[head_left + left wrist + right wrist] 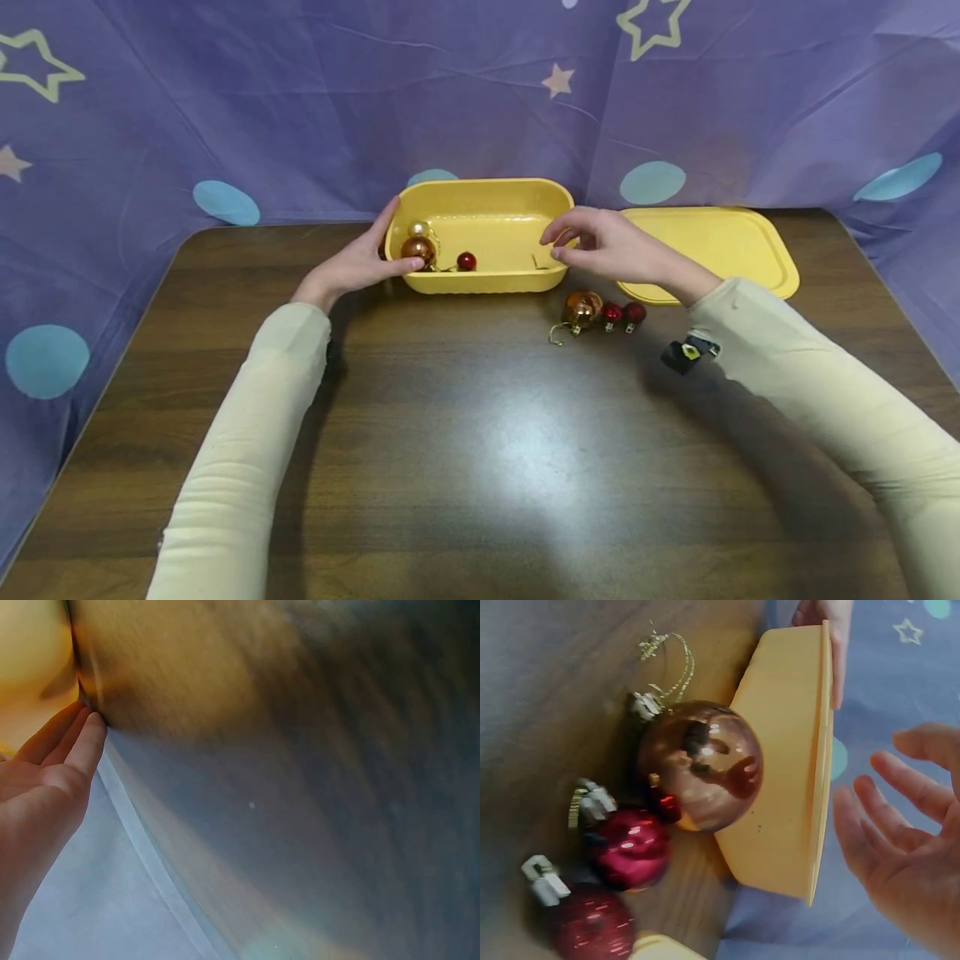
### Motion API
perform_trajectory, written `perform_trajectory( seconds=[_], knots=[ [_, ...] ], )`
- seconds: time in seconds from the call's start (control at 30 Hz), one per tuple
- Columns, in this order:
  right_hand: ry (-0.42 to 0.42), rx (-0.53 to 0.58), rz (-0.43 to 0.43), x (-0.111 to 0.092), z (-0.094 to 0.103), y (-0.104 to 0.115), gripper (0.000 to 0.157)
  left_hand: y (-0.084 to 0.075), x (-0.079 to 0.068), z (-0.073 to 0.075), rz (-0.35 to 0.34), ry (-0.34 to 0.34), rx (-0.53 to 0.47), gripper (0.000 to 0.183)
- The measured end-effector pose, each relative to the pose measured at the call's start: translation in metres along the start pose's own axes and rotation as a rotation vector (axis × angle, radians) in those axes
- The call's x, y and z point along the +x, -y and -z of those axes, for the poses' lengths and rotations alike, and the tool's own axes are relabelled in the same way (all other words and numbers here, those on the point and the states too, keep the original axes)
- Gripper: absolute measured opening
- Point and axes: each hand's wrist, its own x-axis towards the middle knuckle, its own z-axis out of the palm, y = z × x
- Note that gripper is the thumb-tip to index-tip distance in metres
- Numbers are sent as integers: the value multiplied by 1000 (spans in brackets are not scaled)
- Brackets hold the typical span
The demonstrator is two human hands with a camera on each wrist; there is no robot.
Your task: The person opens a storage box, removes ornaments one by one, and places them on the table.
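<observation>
1. Yellow box (487, 283) sits near the counter's (420, 433) far edge, between my 2 hands, its hollow side up.
2. My left hand (360, 262) steadies the box's left end, fingers extended against the outside and thumb along the near corner of the rim. I judge light, even pressure works best here; a hard push could slide the box.
3. My right hand (611, 242) is released, fingers loosely curved and apart above the box's right end, with nothing grasped. A thin gold strand (538, 262) shows inside, just below the fingertips; I cannot tell what it belongs to.
4. Inside, toward the left, lie a copper bauble (417, 250), a pale bauble (418, 227) and a small red bauble (467, 261). Low, gentle movements should stop these 3 from knocking together.
5. Just in front of the box's right end, 3 more stand in a row: an outer copper bauble (583, 310), a shiny red bauble (612, 315) and a glittery red bauble (634, 314). Smooth and round, they probably roll easily, so cupping beats pinching, with string loops clear of my fingers.
6. The yellow lid (716, 242) lies flat beyond my right wrist; I should lift my sleeve clear of it.
</observation>
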Motion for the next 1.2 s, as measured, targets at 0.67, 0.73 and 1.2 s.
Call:
perform_trajectory(
  seconds=[0.67, 0.73, 1.2],
  knots=[
    [505, -118, -209, 66, -14, 7, 31, -3, 2, -2, 8, 6, 10, 103],
    [530, -103, -247, 68, -15, 6, 30, -3, 3, -3, 8, 6, 6, 103],
    [602, 220, -390, 72, -14, -10, 31, -1, 4, -3, 9, 2, -1, 103]
  ],
)
